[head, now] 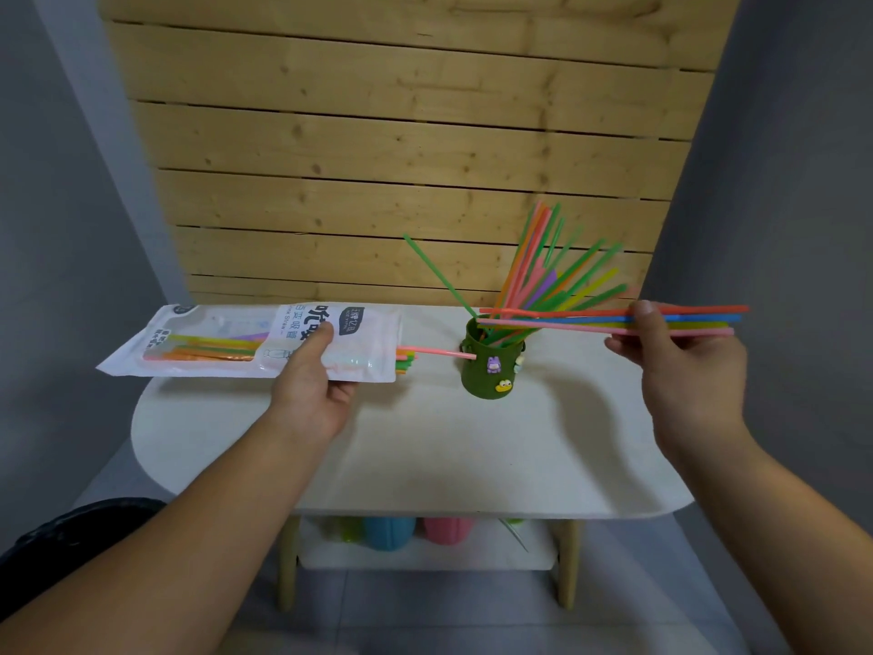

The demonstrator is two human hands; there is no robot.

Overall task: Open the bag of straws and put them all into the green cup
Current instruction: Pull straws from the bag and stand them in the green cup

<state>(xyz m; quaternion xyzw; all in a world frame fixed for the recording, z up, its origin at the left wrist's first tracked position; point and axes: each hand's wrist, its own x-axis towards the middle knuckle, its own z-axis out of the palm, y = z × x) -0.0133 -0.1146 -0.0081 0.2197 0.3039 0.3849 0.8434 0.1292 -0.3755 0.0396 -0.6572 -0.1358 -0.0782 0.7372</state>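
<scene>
A white plastic bag of straws (250,342) is being held level above the left part of a pale bench (425,442), gripped by the left hand (314,375) with the thumb pressed on the printed front and the fingers curled beneath. Coloured straws are being shown through the clear window at the bag's left end. At the bag's open right end, a few straw tips (407,360) are poking out, and one pink straw (441,352) is reaching further, as far as the side of the green cup (491,366).

The green cup is standing upright on the bench, right of centre, decorated with small cartoon figures on its front. A fan of green, orange, pink and yellow straws (548,271) is leaning out of it, mostly up and to the right, with one green straw (439,276) slanting up and left.

A small bundle of straws (590,319), red, blue, yellow-green and pink, is being pinched horizontally in the right hand (680,361), between thumb and fingers, with the bundle's left ends lying over the cup's mouth and its right ends jutting past the hand.

A slatted wooden panel (411,134) is standing behind the bench. On a lower shelf (425,557) under the bench, a blue cup (389,531) and a pink cup (446,529) are being partly hidden by the bench's edge.
</scene>
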